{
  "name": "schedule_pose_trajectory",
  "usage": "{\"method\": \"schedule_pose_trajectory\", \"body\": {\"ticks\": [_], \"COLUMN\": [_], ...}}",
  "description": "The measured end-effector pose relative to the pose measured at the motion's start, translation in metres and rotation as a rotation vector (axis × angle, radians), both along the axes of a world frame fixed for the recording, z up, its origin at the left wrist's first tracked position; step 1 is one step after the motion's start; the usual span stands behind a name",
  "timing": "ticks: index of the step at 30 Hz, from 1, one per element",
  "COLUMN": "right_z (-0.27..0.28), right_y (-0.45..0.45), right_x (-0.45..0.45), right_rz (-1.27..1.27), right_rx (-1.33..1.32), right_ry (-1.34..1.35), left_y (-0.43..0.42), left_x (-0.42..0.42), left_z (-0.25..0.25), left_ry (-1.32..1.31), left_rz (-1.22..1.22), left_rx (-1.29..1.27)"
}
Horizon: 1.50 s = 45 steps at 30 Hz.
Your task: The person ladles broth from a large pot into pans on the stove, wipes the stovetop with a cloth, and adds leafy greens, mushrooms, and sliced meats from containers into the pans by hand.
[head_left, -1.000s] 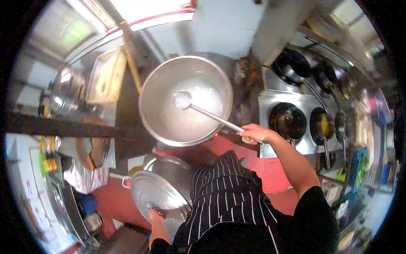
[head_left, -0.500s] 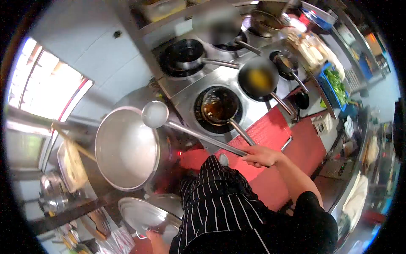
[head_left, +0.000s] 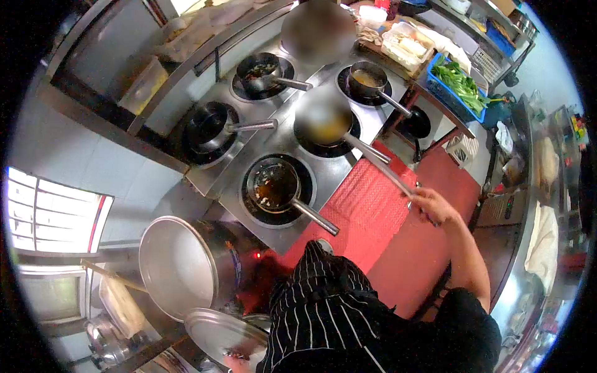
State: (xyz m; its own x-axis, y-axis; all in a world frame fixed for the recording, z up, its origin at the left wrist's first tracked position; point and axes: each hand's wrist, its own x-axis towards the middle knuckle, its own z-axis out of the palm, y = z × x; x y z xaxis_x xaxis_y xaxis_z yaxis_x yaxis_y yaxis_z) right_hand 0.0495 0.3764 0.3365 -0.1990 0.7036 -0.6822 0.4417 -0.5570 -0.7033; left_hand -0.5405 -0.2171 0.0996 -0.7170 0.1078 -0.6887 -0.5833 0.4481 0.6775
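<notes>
My right hand [head_left: 432, 205] is closed around the end of a long metal ladle [head_left: 395, 177]. The ladle reaches to a pan [head_left: 323, 133] with something yellow in it; blur hides how its bowl meets the contents. At the lower left, my left hand [head_left: 236, 362] grips a round metal lid [head_left: 217, 329], tilted beside a large stockpot [head_left: 227, 261]. Whitish liquid seems to fill the stockpot, though glare makes this uncertain. Nearest to me on the stove, a saucepan [head_left: 273, 183] holds brown liquid with pale bits.
Other pans [head_left: 208, 127], [head_left: 260, 74] and a small pan [head_left: 368, 79] sit on burners. A blue basket [head_left: 457, 102] of green vegetables stands at right. A wooden stick [head_left: 112, 276] lies beside the stockpot. Red mat [head_left: 367, 208] covers the floor before the stove.
The ladle has swung from above the stockpot to the pan with yellow contents. My right hand has moved right and slightly up. The view has shifted toward the stove; the lid stays in my left hand.
</notes>
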Motion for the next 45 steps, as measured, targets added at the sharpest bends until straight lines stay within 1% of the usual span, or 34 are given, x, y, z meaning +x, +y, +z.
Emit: {"method": "schedule_pose_trajectory", "body": {"ticks": [1, 3, 5, 7, 8, 9, 11, 12, 13, 14, 15, 17, 18, 19, 21, 22, 23, 25, 26, 28, 29, 31, 32, 34, 36, 38, 39, 40, 41, 42, 43, 44, 45], "right_z": [-0.008, -0.02, -0.035, -0.036, -0.031, -0.05, -0.073, -0.071, -0.069, -0.068, -0.078, -0.091, -0.091, -0.092, -0.091, -0.089, -0.088, -0.087, -0.088, -0.094, -0.094, -0.093, -0.082, -0.052, -0.019, 0.002, -0.02, -0.012, -0.019, -0.017, -0.034, -0.024, -0.03], "right_y": [0.013, 0.045, 0.084, 0.12, 0.131, 0.155, 0.196, 0.206, 0.214, 0.221, 0.228, 0.234, 0.231, 0.226, 0.218, 0.217, 0.213, 0.201, 0.196, 0.185, 0.181, 0.172, 0.154, 0.107, 0.058, 0.024, 0.016, 0.002, -0.009, -0.02, -0.028, -0.035, -0.047], "right_x": [0.012, 0.031, 0.052, 0.05, 0.048, 0.06, 0.073, 0.071, 0.069, 0.066, 0.071, 0.072, 0.073, 0.074, 0.076, 0.079, 0.08, 0.079, 0.075, 0.067, 0.063, 0.056, 0.044, 0.007, -0.034, -0.079, -0.09, -0.126, -0.16, -0.201, -0.237, -0.287, -0.332], "right_rz": [-0.019, -0.113, -0.08, -0.158, -0.129, -0.072, -0.042, -0.035, -0.027, -0.02, -0.013, 0.083, 0.14, 0.147, 0.132, 0.195, 0.202, 0.154, 0.158, 0.014, 0.017, -0.111, -0.215, -0.291, -0.244, -0.046, 0.001, 0.124, 0.172, 0.318, 0.416, 0.598, 0.676], "right_rx": [0.092, 0.17, 0.291, 0.324, 0.39, 0.471, 0.506, 0.506, 0.483, 0.459, 0.46, 0.757, 0.792, 0.793, 0.869, 0.823, 0.824, 0.932, 0.933, 0.938, 0.94, 0.691, 0.587, 0.601, 0.479, 0.374, 0.312, 0.247, 0.208, 0.18, 0.126, 0.002, -0.05], "right_ry": [-0.019, -0.037, -0.01, -0.062, -0.174, -0.27, -0.458, -0.455, -0.523, -0.59, -0.588, -0.891, -0.921, -0.92, -1.011, -1.05, -1.052, -1.074, -1.078, -1.053, -1.059, -0.603, -0.301, -0.027, 0.15, 0.23, 0.319, 0.253, 0.156, 0.078, 0.027, 0.134, 0.153], "left_y": [0.003, 0.011, 0.015, 0.014, 0.012, 0.014, 0.012, 0.009, 0.007, 0.004, 0.002, -0.003, -0.006, -0.008, -0.011, -0.014, -0.017, -0.022, -0.023, -0.031, -0.034, -0.042, -0.043, -0.057, -0.076, -0.089, -0.089, -0.087, -0.079, -0.07, -0.067, -0.072, -0.082], "left_x": [0.001, 0.006, 0.012, 0.017, 0.02, 0.022, 0.029, 0.031, 0.033, 0.035, 0.037, 0.041, 0.042, 0.042, 0.043, 0.042, 0.042, 0.039, 0.036, 0.031, 0.027, 0.018, 0.015, 0.003, -0.004, -0.011, -0.016, -0.021, -0.023, -0.022, -0.02, -0.021, -0.022], "left_z": [0.0, 0.002, 0.004, 0.005, 0.004, 0.006, 0.009, 0.008, 0.007, 0.006, 0.007, 0.006, 0.005, 0.004, 0.005, 0.003, 0.001, -0.002, -0.005, -0.009, -0.012, -0.017, -0.016, -0.018, -0.025, -0.034, -0.037, -0.032, -0.025, -0.022, -0.017, -0.019, -0.027], "left_ry": [0.001, -0.003, -0.008, -0.013, -0.012, -0.014, -0.017, -0.02, -0.022, -0.027, -0.031, -0.035, -0.042, -0.046, -0.055, -0.054, -0.058, -0.064, -0.065, -0.07, -0.072, -0.086, -0.086, -0.084, -0.079, -0.066, -0.057, -0.08, -0.103, -0.08, -0.059, -0.056, -0.002], "left_rz": [0.0, 0.004, 0.009, 0.02, 0.026, 0.032, 0.05, 0.051, 0.067, 0.077, 0.093, 0.11, 0.125, 0.134, 0.162, 0.173, 0.18, 0.202, 0.214, 0.234, 0.242, 0.265, 0.277, 0.312, 0.365, 0.418, 0.444, 0.465, 0.484, 0.564, 0.638, 0.681, 0.741], "left_rx": [-0.006, -0.016, -0.024, -0.035, -0.041, -0.041, -0.046, -0.047, -0.05, -0.05, -0.054, -0.056, -0.058, -0.061, -0.057, -0.056, -0.053, -0.045, -0.043, -0.036, -0.028, -0.014, -0.007, 0.016, 0.029, 0.049, 0.067, 0.08, 0.095, 0.048, 0.001, -0.002, 0.0]}}
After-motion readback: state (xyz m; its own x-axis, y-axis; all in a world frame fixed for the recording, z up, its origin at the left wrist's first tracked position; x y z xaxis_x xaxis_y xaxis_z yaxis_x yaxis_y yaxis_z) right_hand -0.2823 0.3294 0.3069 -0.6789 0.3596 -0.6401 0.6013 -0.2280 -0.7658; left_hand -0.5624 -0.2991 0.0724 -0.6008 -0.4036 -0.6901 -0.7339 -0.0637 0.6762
